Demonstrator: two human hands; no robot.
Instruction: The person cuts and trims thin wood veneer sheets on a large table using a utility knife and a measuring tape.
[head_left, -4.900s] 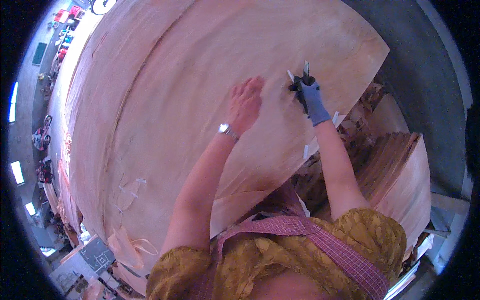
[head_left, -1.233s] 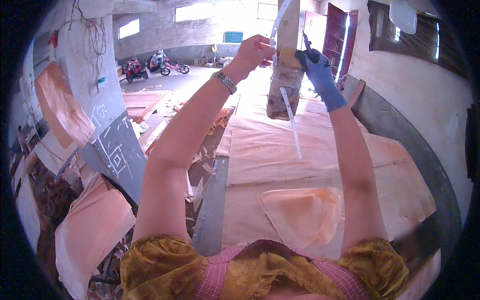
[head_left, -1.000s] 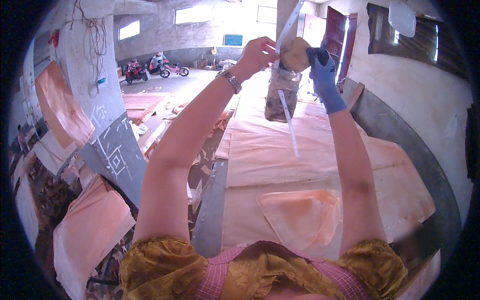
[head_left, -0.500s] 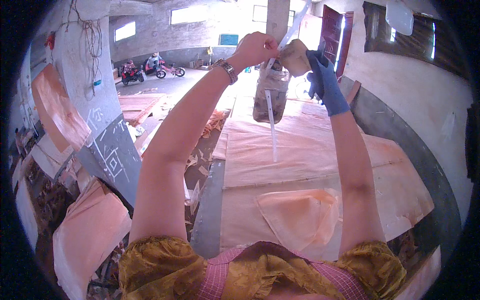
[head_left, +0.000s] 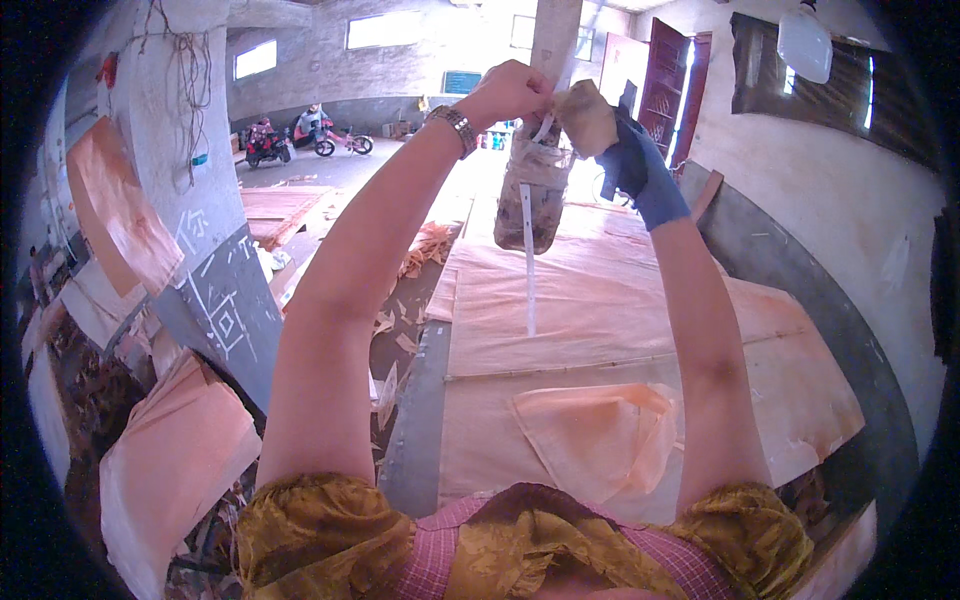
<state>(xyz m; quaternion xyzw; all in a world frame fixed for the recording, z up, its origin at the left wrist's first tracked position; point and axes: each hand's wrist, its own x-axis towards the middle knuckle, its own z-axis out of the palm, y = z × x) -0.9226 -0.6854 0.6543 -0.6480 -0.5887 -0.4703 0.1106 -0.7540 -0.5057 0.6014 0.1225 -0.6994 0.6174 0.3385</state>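
Raised in front of me, my left hand (head_left: 508, 92) is bare, with a banded bracelet or watch at the wrist. Its fingertips are pinched together at the edge of a tan, blocky or roll-like piece (head_left: 586, 118); what they grip is too small to make out. My right hand (head_left: 643, 170), in a blue and black glove, is closed on that tan piece from the other side. Just below my hands hangs a clear, dirty plastic container (head_left: 527, 205), like a bottle. A narrow white strip (head_left: 529, 270) with small dark marks hangs down along it.
Large peach-coloured sheets (head_left: 560, 340) cover the surface below, with a folded piece (head_left: 600, 435) near me. A painted pillar (head_left: 195, 150) and leaning sheets (head_left: 180, 440) stand left. Scraps (head_left: 425, 250) litter the floor. Small bikes (head_left: 335, 140) stand far back; a lamp (head_left: 805, 45) hangs upper right.
The upper stretch of the white strip, which slanted up above my hands, no longer shows. The container and hanging strip have shifted slightly left; my right hand has tilted and moved slightly left.
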